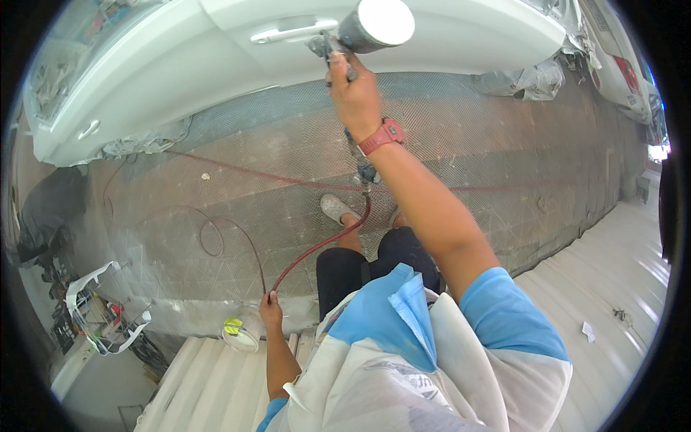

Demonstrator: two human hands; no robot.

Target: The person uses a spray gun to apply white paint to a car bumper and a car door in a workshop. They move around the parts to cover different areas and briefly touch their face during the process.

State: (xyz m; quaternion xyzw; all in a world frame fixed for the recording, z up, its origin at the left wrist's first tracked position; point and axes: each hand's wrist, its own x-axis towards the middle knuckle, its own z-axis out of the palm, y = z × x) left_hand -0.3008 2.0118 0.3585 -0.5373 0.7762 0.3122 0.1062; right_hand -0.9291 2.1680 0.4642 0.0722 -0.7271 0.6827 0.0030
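Note:
My right hand (354,95) is wrapped round the grip of a spray gun (332,57) with a dark cup and a white round lid (386,21) on top. The gun is up beside the door handle (294,31) of a pale, whitish car body (194,43); whether it touches cannot be told. A dark red air hose (317,248) hangs from a fitting below the gun and loops down to my left hand (271,314). That hand is low at my left side, its fingers closed around the hose. A red watch (384,137) is on my right wrist.
Red hose coils (212,241) trail over the patterned floor (432,144). At the lower left are a white tub (241,337) and a white-framed rack (93,309). Plastic sheeting (529,81) covers the wheel areas. Another car (622,72) stands at right; ribbed panels (604,266) line the near side.

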